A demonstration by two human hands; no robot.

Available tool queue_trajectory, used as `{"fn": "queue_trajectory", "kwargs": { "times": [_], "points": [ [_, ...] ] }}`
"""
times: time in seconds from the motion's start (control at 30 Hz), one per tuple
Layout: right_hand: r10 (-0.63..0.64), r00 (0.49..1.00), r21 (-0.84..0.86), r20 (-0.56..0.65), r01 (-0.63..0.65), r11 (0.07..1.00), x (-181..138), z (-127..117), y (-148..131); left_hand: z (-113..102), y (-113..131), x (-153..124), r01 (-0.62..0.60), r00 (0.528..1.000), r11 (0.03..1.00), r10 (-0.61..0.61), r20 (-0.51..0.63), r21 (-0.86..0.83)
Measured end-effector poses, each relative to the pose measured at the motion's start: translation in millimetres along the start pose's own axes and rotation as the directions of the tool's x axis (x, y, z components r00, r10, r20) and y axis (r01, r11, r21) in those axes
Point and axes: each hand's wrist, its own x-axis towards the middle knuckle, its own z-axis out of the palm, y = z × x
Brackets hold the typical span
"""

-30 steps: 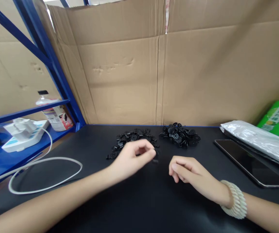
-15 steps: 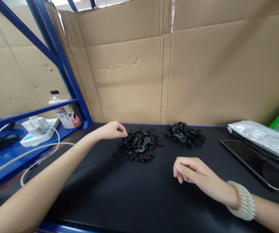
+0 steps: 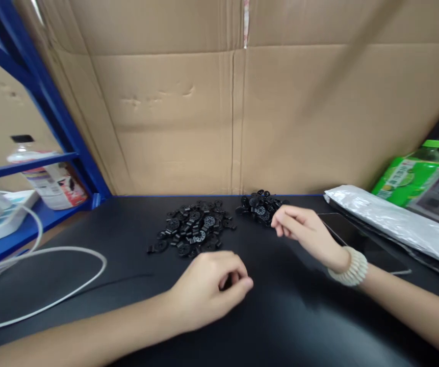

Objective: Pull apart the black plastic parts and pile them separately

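Left pile of black parts (image 3: 194, 229): centre of frame. Right pile (image 3: 259, 208): right of centre. Left hand (image 3: 211, 288) has left the first pile for lower centre, curled narrow; contents cannot be told. Right hand (image 3: 305, 229) has risen to the second, fingers bunched, grip unclear; attention apparently shifting there.

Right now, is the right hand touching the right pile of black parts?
Cannot tell: in the head view, the right hand overlaps the edge of the right pile of black parts, hiding any contact or gap.
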Motion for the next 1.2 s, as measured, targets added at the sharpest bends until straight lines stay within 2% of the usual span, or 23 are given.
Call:
{"fn": "queue_trajectory", "kwargs": {
  "times": [0.07, 0.13, 0.2, 0.3, 0.47, 0.67, 0.87, 0.93, 1.0, 1.1, 1.2],
  "points": [
    [-0.030, 0.994, -0.095, -0.105, 0.020, 0.995, 11, -18, 6, 12, 2, -4, -0.021, 0.998, 0.999, 0.024, 0.065, -0.047],
    [-0.043, 0.985, -0.243, -0.167, 0.001, 0.970, 20, -36, 13, 15, 0, -4, -0.015, 0.997, 0.997, 0.021, 0.078, -0.081],
    [-0.033, 0.981, -0.408, -0.189, -0.048, 0.912, 27, -52, 21, 14, -2, -3, 0.008, 0.998, 0.994, -0.001, 0.069, -0.107],
    [0.018, 0.987, -0.509, -0.158, -0.096, 0.856, 32, -66, 35, 11, -4, -1, 0.018, 0.997, 0.993, -0.010, 0.072, -0.117],
    [0.077, 0.995, -0.568, -0.058, -0.096, 0.818, 33, -68, 53, 10, -3, -3, 0.009, 0.996, 0.994, 0.001, 0.089, -0.110],
    [0.035, 0.997, -0.600, -0.064, -0.067, 0.797, 33, -61, 57, 9, -2, -2, 0.002, 0.996, 0.995, 0.006, 0.084, -0.103],
    [-0.041, 0.990, -0.550, -0.138, -0.042, 0.834, 30, -65, 25, 9, -1, -1, 0.010, 0.998, 0.988, -0.001, 0.057, -0.152],
    [-0.058, 0.984, -0.461, -0.169, -0.027, 0.887, 25, -58, 12, 10, -1, -1, 0.049, 0.998, 0.978, -0.041, 0.041, -0.202],
    [-0.042, 0.986, -0.269, -0.163, -0.003, 0.963, 18, -44, -1, 12, -2, 0, 0.116, 0.993, 0.951, -0.111, 0.033, -0.287],
    [-0.017, 0.999, -0.071, -0.049, 0.014, 0.997, 4, -14, -14, 15, -6, 3, 0.204, 0.976, 0.857, -0.216, 0.029, -0.473],
    [0.013, 0.988, 0.024, 0.153, -0.017, 1.000, -11, 11, -21, 16, -9, 6, 0.221, 0.963, 0.739, -0.268, 0.023, -0.636]
  ]
}}
